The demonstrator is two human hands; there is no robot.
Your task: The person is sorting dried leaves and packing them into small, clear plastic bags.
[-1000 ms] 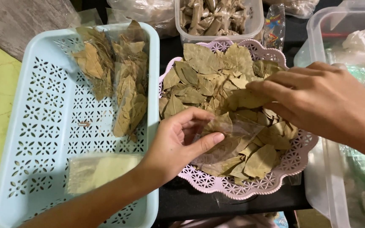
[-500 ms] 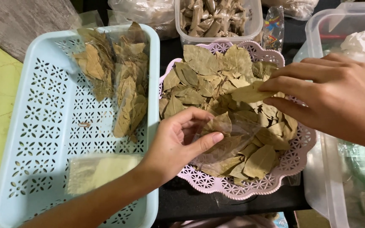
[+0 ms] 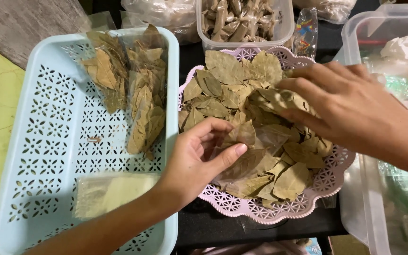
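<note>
Over the pink scalloped basket (image 3: 329, 182), at its left edge, the left hand (image 3: 192, 163) pinches a clear plastic bag (image 3: 260, 141) between thumb and fingers, its mouth held open on the heap of dried bay leaves (image 3: 242, 94). Across from it, the right hand (image 3: 350, 106) is curled down on the leaves at the basket's right side, fingertips closed on a few of them. Leaves fill the basket nearly to its lacy rim. Left of it, touching, sits a pale blue perforated tray (image 3: 38, 141): two filled packets of leaves (image 3: 128, 89) lie at its far end, a flat stack of empty clear bags (image 3: 109, 191) at its near right corner, bare lattice between them. Behind the basket stands a clear tub of wrapped pieces (image 3: 242, 21). A large clear bin (image 3: 393, 61) crowds the right edge, under the right forearm.
</note>
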